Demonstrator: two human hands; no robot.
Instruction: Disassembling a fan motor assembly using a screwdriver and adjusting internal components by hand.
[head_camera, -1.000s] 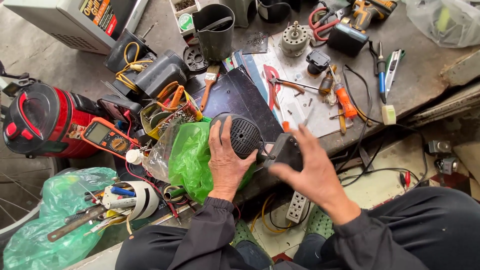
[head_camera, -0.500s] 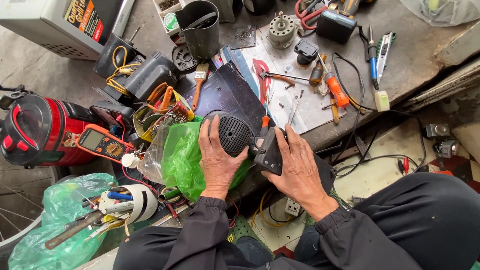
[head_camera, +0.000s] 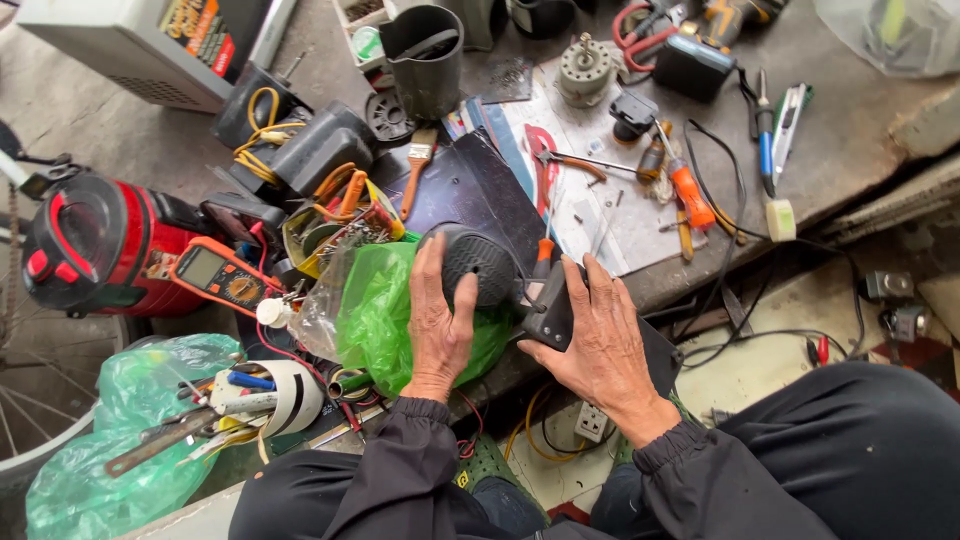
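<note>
Both hands (head_camera: 440, 325) (head_camera: 600, 335), black device (head_camera: 480, 265) between

Black rounded housing (head_camera: 478, 265) with a fine mesh-like grille face, tilted toward the camera at the front edge of the worktop (head_camera: 860, 140), resting against a crumpled green plastic bag (head_camera: 380, 310). Attached at its right side: a dark angular handle-like part (head_camera: 552, 318). Gripped from the left and from the right, partly hidden under fingers (head_camera: 432, 275).
</note>
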